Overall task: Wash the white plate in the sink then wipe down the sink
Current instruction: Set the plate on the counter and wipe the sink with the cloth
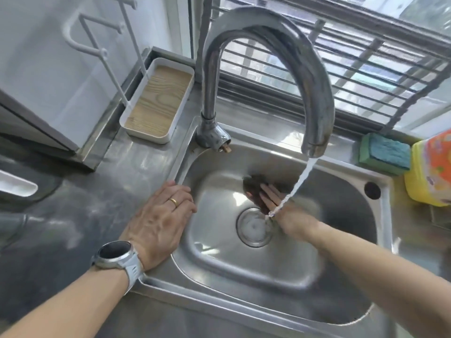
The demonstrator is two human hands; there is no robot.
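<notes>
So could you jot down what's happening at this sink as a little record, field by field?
Place: steel sink under a barred window
Tap: faucet running, water falling toward the drain
Left hand: left hand rests flat on the sink's left rim, wearing a ring; a watch is on the wrist
Right hand: right hand presses a dark scrub pad against the basin with straight fingers
Plate: no white plate in view
Nearby: sponge at the sink's back right corner; wood-lined tray left of the faucet
</notes>
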